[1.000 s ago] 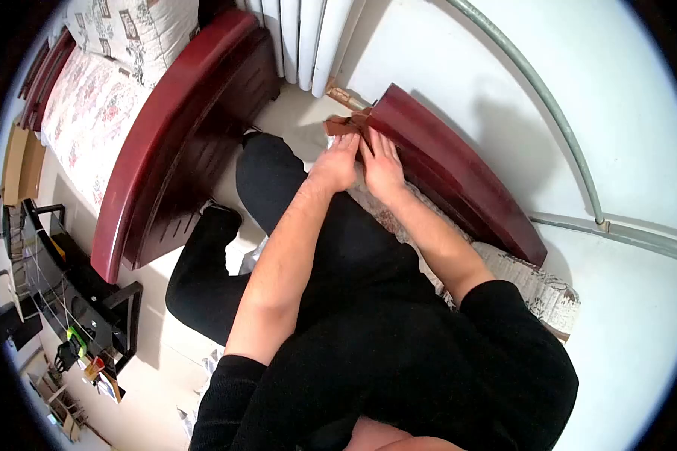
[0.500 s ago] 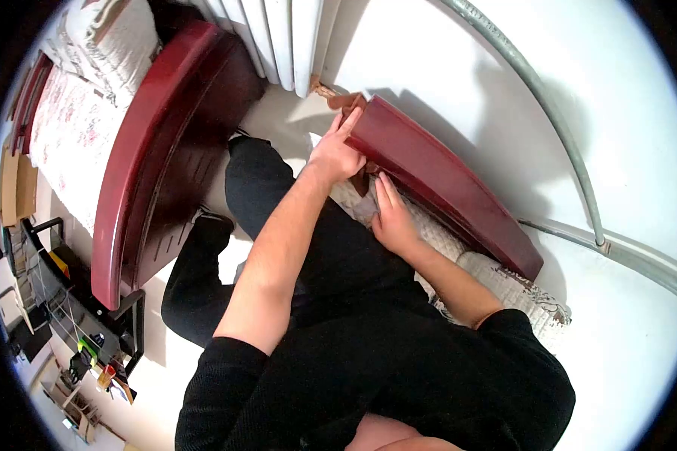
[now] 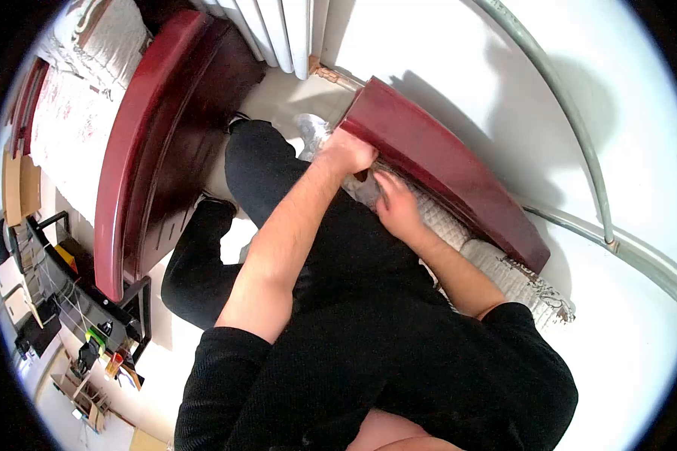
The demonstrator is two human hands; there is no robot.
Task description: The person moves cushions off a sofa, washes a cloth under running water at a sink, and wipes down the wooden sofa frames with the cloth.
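The left hand (image 3: 347, 152) is closed in a fist, arm stretched forward; the right hand (image 3: 396, 207) lies flat, fingers (image 3: 384, 183) extended.

I wear a black long-sleeved top of a fine knitted weave, and both its sleeves are pushed up above my elbows, so my forearms are bare down to the wrists. My left hand (image 3: 346, 152) and my right hand (image 3: 396, 208) are bare too: no gloves, no rings, no watch or band on either wrist. My trousers (image 3: 278, 188) are black as well, plain and dark over both legs. At the end of one leg a dark shoe (image 3: 237, 118) shows against the pale floor.
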